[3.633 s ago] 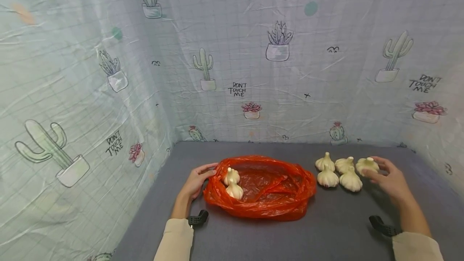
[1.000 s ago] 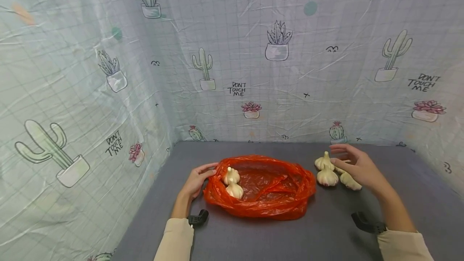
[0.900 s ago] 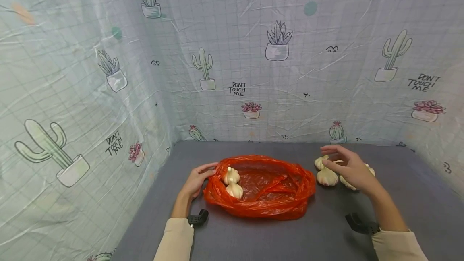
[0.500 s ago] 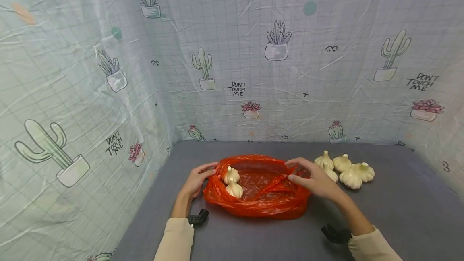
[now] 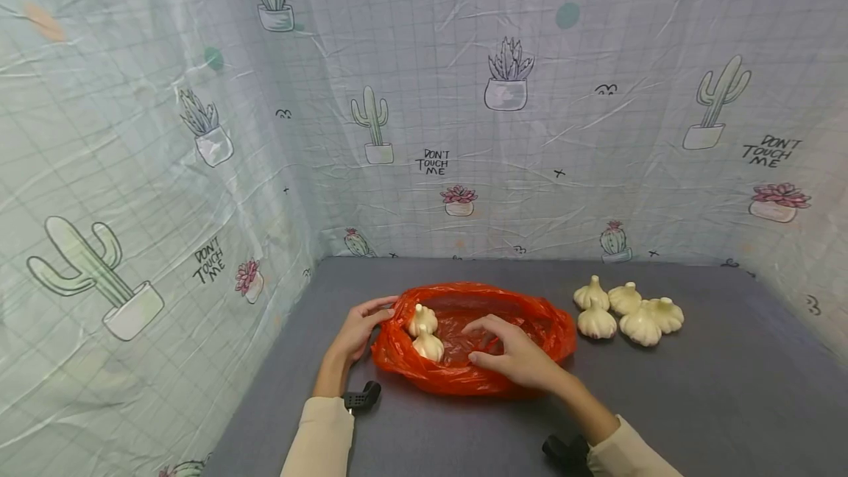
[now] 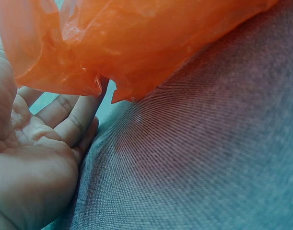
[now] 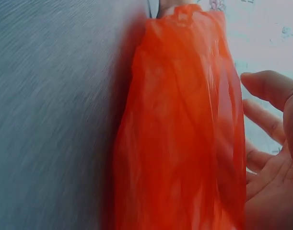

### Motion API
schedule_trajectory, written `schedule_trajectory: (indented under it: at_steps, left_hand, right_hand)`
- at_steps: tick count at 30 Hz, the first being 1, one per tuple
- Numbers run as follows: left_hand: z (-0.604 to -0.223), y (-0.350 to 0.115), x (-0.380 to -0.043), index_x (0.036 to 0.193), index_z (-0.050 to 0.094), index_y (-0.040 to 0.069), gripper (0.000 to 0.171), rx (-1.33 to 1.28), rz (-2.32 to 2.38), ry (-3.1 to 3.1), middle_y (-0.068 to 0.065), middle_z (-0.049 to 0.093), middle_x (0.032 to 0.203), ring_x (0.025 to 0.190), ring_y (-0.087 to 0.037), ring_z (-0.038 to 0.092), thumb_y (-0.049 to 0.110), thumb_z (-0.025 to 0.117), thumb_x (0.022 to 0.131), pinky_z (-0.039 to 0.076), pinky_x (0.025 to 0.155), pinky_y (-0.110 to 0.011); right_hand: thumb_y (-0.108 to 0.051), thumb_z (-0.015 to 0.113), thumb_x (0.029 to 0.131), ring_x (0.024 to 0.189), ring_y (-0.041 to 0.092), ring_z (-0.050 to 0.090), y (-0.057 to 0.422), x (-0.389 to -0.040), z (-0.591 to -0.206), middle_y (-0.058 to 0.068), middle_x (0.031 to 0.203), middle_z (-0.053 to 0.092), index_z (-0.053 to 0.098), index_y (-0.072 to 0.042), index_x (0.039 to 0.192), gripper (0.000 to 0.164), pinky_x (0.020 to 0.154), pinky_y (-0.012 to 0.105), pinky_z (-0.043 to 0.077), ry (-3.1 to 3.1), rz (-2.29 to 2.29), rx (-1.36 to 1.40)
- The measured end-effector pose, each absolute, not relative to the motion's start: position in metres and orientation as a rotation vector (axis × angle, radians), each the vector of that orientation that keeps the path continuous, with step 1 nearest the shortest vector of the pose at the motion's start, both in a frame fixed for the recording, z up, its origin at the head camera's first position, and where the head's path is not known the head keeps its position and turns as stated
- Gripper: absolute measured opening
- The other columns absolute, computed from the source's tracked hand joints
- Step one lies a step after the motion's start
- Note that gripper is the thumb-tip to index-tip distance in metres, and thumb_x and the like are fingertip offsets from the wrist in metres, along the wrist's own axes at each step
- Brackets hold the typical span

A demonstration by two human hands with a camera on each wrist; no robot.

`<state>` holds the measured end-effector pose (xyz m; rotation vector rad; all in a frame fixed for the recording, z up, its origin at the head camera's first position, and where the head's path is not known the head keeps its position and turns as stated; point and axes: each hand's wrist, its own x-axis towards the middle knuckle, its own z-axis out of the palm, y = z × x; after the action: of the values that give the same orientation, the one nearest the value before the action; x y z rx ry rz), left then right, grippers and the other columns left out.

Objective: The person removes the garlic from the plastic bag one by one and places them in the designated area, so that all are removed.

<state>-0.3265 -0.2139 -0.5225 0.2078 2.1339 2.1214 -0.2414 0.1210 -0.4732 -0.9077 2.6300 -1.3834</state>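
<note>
A red plastic bag [image 5: 457, 385] lies with its mouth spread wide on the grey table. Two garlic bulbs [image 5: 428, 347] sit inside at its left end. My left hand [image 5: 355, 333] touches the bag's left side; in the left wrist view its fingers [image 6: 72, 122] run fairly straight, partly hidden behind the plastic. My right hand [image 5: 520, 361] hovers over the right half of the bag's mouth, thumb and fingers spread apart with nothing between them. In the right wrist view that hand stands beside the bag's wall [image 7: 180, 124].
Several more garlic bulbs [image 5: 640, 326] stand grouped on the table right of the bag. The grey table [image 5: 437, 440] meets a cactus-print cloth [image 5: 510, 160] at the back and sides. A black wrist camera [image 5: 361, 398] sits on the left forearm.
My right hand has moved left from the garlic group to over the bag, carrying nothing. The rightmost bulb now sits closer to its neighbours. My left hand and the bag have barely moved.
</note>
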Motion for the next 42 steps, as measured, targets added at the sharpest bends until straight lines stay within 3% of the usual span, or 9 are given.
schedule_trajectory:
  at_steps: [4,9,13,16,23,42]
  left_hand:
    - [-0.522,-0.214,-0.326,0.137,0.062,-0.003,0.040,0.218,2.120,2.133,-0.022,0.064,0.138,0.109,-0.010,0.067,0.009,0.065,0.099,0.056,0.092,-0.025]
    - [-0.522,-0.214,-0.325,0.138,0.062,-0.003,0.041,0.222,2.119,2.127,-0.022,0.063,0.140,0.110,-0.010,0.067,0.009,0.065,0.099,0.056,0.092,-0.026]
    - [-0.522,-0.213,-0.325,0.138,0.062,-0.003,0.041,0.214,2.123,2.123,-0.021,0.064,0.138,0.109,-0.010,0.067,0.009,0.065,0.099,0.056,0.091,-0.026]
    - [-0.521,-0.213,-0.325,0.137,0.062,-0.004,0.041,0.210,2.131,2.118,-0.020,0.065,0.136,0.108,-0.010,0.067,0.008,0.066,0.098,0.056,0.091,-0.026]
    - [-0.521,-0.213,-0.326,0.138,0.062,-0.003,0.041,0.232,2.108,2.126,-0.019,0.067,0.135,0.107,-0.011,0.068,0.010,0.066,0.099,0.056,0.090,-0.026]
    - [-0.521,-0.213,-0.325,0.138,0.062,-0.002,0.040,0.206,2.101,2.144,-0.018,0.065,0.137,0.109,-0.010,0.067,0.010,0.065,0.099,0.056,0.091,-0.026]
  right_hand:
    - [-0.031,0.075,0.094,0.115,0.025,0.063,0.104,-0.247,-0.472,0.006,0.126,0.067,0.065,-0.023,0.128,0.036,0.096,0.039,0.052,2.626,-1.398,-0.868]
    - [-0.023,0.075,0.094,0.107,0.028,0.065,0.084,-0.257,-0.474,0.011,0.124,0.066,0.064,-0.014,0.129,0.037,0.084,0.032,0.054,2.546,-1.440,-0.881]
    - [-0.019,0.076,0.093,0.106,0.032,0.066,0.070,-0.265,-0.478,0.015,0.118,0.067,0.064,-0.010,0.127,0.037,0.086,0.038,0.056,2.502,-1.429,-0.897]
    - [-0.019,0.078,0.091,0.102,0.028,0.067,0.063,-0.270,-0.483,0.013,0.117,0.068,0.064,-0.010,0.126,0.038,0.089,0.042,0.056,2.519,-1.391,-0.887]
    - [-0.021,0.079,0.090,0.096,0.017,0.066,0.057,-0.277,-0.496,0.010,0.120,0.069,0.061,-0.013,0.129,0.044,0.083,0.037,0.056,2.513,-1.320,-0.850]
    - [-0.017,0.080,0.089,0.089,0.010,0.064,0.050,-0.279,-0.502,0.008,0.114,0.071,0.061,-0.014,0.128,0.044,0.078,0.028,0.054,2.550,-1.259,-0.860]
